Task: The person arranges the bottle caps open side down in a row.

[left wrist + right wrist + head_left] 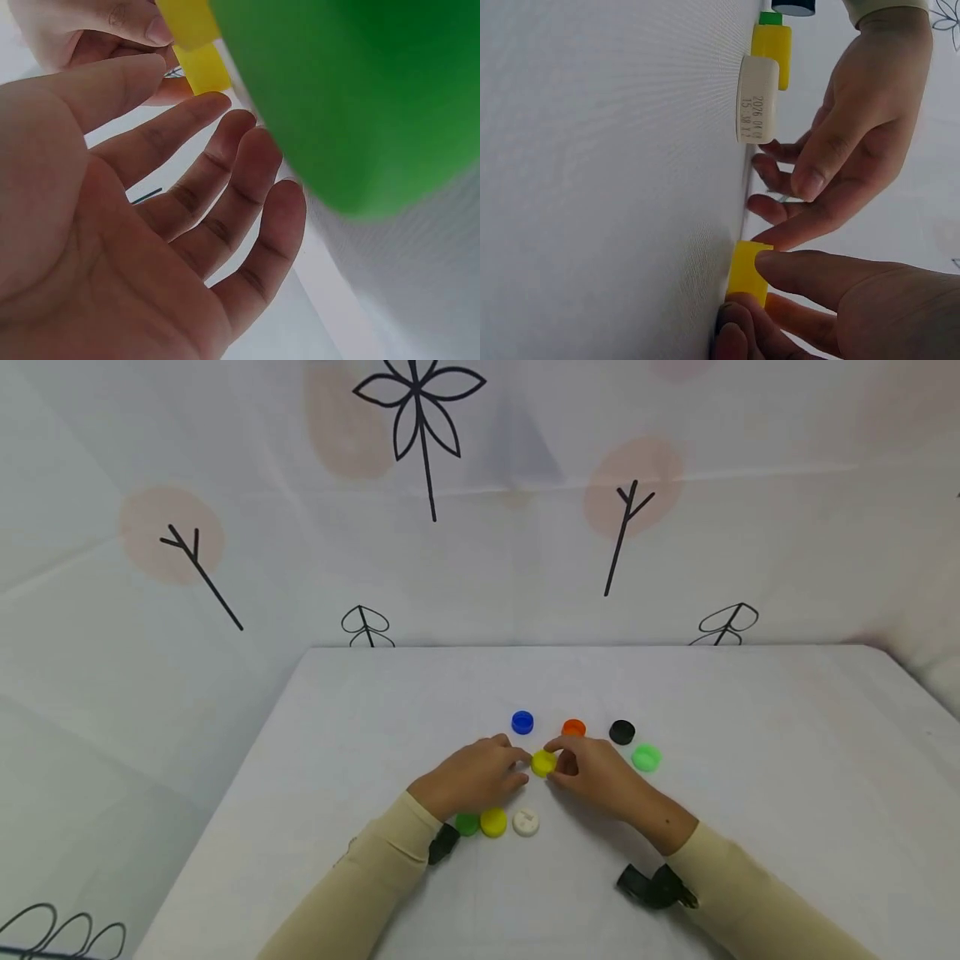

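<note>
A yellow bottle cap point(543, 763) lies on the white table between the two hands. My right hand point(603, 777) pinches it between thumb and fingers; in the right wrist view the thumb presses on the cap's point(746, 268) side. My left hand point(476, 775) is on the cap's other side, its index fingertip right at the cap's edge and its thumb held apart. The left wrist view shows the left fingers point(274, 217) loosely bent, with nothing in the palm. Nearer the body sit a green cap point(467, 824), a second yellow cap point(493, 822) and a white cap point(526, 822) in a row.
Beyond the hands lie a blue cap point(522, 722), an orange cap point(573, 728), a black cap point(622, 732) and a light green cap point(647, 757). Black wrist devices point(656, 887) hang at both sleeves. A patterned white cloth point(517, 568) rises behind the table.
</note>
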`<state>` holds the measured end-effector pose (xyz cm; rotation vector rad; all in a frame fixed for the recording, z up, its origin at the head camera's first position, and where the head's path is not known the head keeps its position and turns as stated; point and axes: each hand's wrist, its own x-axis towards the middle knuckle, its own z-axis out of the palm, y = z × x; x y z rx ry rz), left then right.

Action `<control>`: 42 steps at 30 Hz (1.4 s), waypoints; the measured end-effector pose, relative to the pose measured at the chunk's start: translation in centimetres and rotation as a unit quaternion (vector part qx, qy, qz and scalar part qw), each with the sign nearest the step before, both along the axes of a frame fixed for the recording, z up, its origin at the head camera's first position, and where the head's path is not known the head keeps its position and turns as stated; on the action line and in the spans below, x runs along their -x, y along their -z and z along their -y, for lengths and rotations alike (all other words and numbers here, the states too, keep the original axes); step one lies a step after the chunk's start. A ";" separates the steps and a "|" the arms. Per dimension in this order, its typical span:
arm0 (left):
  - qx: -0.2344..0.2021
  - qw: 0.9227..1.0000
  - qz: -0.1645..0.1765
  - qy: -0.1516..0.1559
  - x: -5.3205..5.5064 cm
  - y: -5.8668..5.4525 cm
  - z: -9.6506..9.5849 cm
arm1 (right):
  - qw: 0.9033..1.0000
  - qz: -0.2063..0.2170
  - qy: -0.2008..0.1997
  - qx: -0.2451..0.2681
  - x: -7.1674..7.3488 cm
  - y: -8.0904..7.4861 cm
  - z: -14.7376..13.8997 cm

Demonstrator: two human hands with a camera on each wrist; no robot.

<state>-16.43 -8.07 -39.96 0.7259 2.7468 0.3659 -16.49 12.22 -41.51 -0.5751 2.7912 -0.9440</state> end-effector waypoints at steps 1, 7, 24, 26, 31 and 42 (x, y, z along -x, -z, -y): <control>-0.001 1.000 0.003 -0.001 0.0 0.0 0.0 | 1.000 0.001 0.001 0.001 0.0 0.1 0.0; -0.015 1.000 0.015 -0.004 0.0 0.0 -0.1 | 1.000 -0.003 0.003 0.003 -0.1 0.1 -0.2; -0.090 0.995 0.006 -0.030 -0.1 -0.9 0.5 | 0.998 -0.055 -0.011 0.039 -0.5 -0.2 0.3; -0.101 0.994 0.006 -0.038 -0.1 -1.0 0.5 | 0.997 -0.056 -0.008 0.044 -0.7 -0.4 0.4; -0.125 0.991 0.009 -0.054 -0.1 -1.3 0.5 | 0.996 -0.065 -0.003 0.054 -1.2 -0.8 0.5; -0.197 0.978 0.015 -0.065 -0.1 -1.8 1.0 | 0.991 -0.101 -0.005 0.085 -1.6 -1.4 0.6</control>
